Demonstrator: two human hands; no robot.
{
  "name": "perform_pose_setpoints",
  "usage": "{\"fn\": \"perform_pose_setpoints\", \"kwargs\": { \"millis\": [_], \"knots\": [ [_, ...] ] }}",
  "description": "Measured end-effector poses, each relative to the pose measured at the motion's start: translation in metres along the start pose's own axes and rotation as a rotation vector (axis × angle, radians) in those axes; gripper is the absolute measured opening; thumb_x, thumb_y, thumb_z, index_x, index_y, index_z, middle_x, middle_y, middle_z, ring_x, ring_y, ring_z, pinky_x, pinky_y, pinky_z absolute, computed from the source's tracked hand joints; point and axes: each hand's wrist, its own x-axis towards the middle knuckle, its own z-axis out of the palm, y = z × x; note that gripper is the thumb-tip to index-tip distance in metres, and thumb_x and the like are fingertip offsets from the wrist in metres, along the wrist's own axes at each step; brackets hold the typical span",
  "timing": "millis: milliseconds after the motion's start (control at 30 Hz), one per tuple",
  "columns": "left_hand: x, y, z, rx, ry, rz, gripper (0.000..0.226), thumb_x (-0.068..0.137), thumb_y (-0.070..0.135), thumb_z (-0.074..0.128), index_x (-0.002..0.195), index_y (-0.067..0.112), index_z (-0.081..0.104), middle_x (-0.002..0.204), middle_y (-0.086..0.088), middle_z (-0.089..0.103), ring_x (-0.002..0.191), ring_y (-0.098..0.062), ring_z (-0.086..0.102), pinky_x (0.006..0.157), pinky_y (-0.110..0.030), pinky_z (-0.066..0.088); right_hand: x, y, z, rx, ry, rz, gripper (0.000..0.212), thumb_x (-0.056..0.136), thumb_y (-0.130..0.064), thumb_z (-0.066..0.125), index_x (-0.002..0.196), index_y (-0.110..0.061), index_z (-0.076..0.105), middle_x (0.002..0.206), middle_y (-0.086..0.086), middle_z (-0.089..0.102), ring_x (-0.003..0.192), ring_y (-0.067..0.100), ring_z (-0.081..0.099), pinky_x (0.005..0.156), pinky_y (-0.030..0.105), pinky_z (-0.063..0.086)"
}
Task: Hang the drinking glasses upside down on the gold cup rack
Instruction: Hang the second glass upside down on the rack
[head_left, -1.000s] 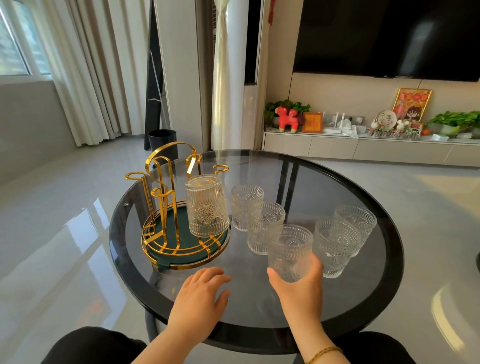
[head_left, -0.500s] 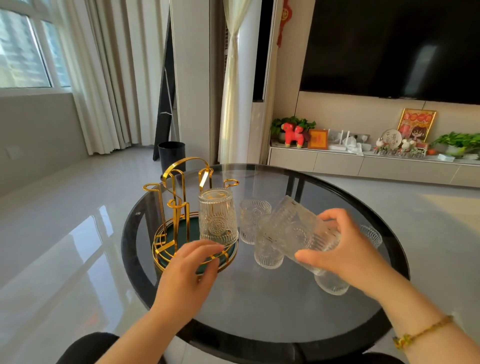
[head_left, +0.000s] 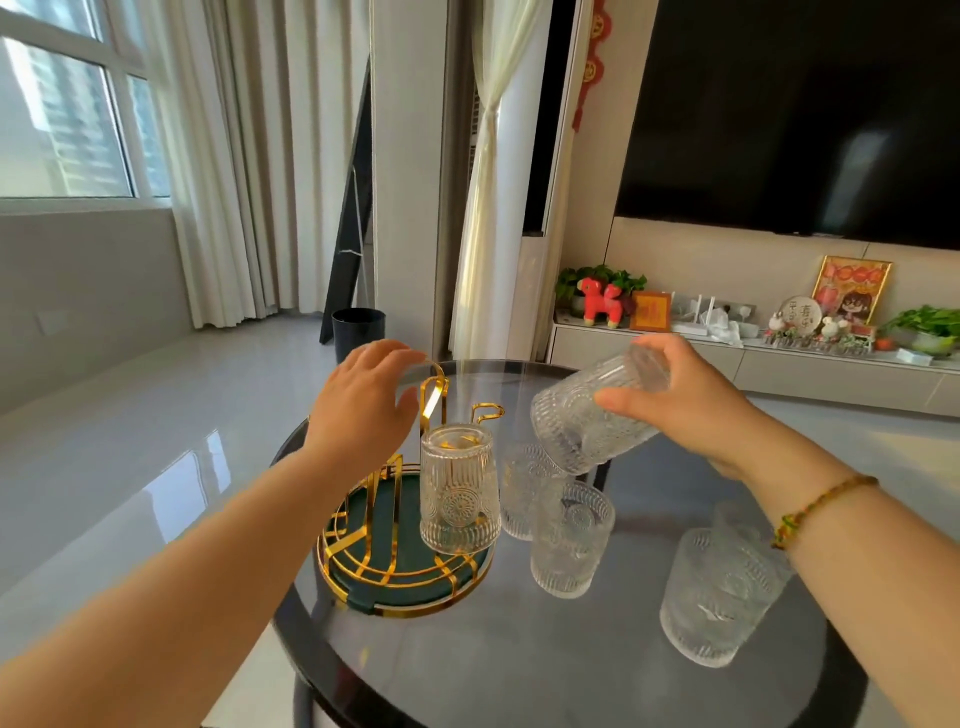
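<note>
The right hand (head_left: 691, 410) is wrapped around a ribbed drinking glass (head_left: 592, 415), thumb across its near side and fingers (head_left: 670, 353) over the base, so the glass is tipped with its mouth pointing down and toward the left, held in the air above the bench (head_left: 519, 649). Just below that mouth, two upright glasses stand one behind the other: a rear glass (head_left: 519, 493) partly hidden and a nearer glass (head_left: 569, 540) in front of it. Below the right wrist, which wears a beaded bracelet (head_left: 815, 506), another upright glass (head_left: 719, 597) stands close to the bench's near edge, with one more behind it, mostly covered by the forearm. The left hand (head_left: 363, 415) is spread wide and grips nothing; it hovers at the top loop of the gold cup rack (head_left: 405, 545), and whether the fingertips touch the loop cannot be told. Right of that hand, between the two hands, an inverted glass (head_left: 457, 488) already hangs on one of the rack's prongs, its mouth down over the round green base of the rack.
</note>
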Motion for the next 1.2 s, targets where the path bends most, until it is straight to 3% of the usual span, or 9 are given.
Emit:
{"fn": "perform_pose_setpoints", "kwargs": {
  "millis": [233, 467, 667, 867, 1200],
  "knots": [
    [0.025, -0.015, 0.018, 0.101, -0.241, -0.126, 0.054, 0.092, 0.029, 0.040, 0.138, 0.021, 0.012, 0.149, -0.007, 0.026, 0.135, -0.028, 0.024, 0.109, -0.045, 0.026, 0.049, -0.019, 0.006, -0.168, -0.027, -0.057, 0.069, 0.071, -0.035, 0.068, 0.127, -0.017, 0.032, 0.135, 0.005, 0.037, 0.102, 0.010, 0.032, 0.079, 0.026, 0.029],
    [0.019, -0.024, 0.018, 0.091, -0.216, -0.088, 0.048, 0.093, 0.027, 0.036, 0.137, 0.022, 0.017, 0.143, -0.008, 0.036, 0.127, -0.029, 0.039, 0.104, -0.043, 0.035, 0.079, -0.038, 0.035, -0.180, -0.078, -0.098, 0.069, 0.072, -0.032, 0.068, 0.130, -0.016, 0.034, 0.139, 0.007, 0.036, 0.122, 0.020, 0.037, 0.083, 0.025, 0.031],
    [0.015, -0.028, 0.023, 0.070, -0.183, -0.074, 0.049, 0.092, 0.030, 0.036, 0.137, 0.024, 0.016, 0.148, -0.005, 0.030, 0.131, -0.028, 0.034, 0.105, -0.043, 0.034, 0.095, -0.045, 0.065, -0.254, -0.167, -0.103, 0.074, 0.072, -0.031, 0.068, 0.133, -0.016, 0.028, 0.142, 0.009, 0.034, 0.127, 0.025, 0.035, 0.092, 0.028, 0.033],
    [0.016, -0.031, 0.026, 0.079, -0.174, -0.053, 0.052, 0.091, 0.032, 0.038, 0.138, 0.025, 0.014, 0.148, -0.004, 0.029, 0.132, -0.027, 0.033, 0.106, -0.043, 0.032, 0.100, -0.038, 0.083, -0.299, -0.204, -0.071, 0.079, 0.071, -0.032, 0.068, 0.134, -0.015, 0.024, 0.142, 0.012, 0.033, 0.129, 0.029, 0.031, 0.101, 0.038, 0.033],
    [0.015, -0.032, 0.027, 0.082, -0.165, -0.073, 0.052, 0.091, 0.033, 0.039, 0.137, 0.024, 0.016, 0.145, -0.006, 0.033, 0.130, -0.028, 0.036, 0.104, -0.043, 0.035, 0.096, -0.019, 0.118, -0.319, -0.295, 0.038, 0.084, 0.067, -0.031, 0.072, 0.134, -0.015, 0.024, 0.139, 0.013, 0.037, 0.127, 0.030, 0.033, 0.101, 0.042, 0.037]
  ]
}}
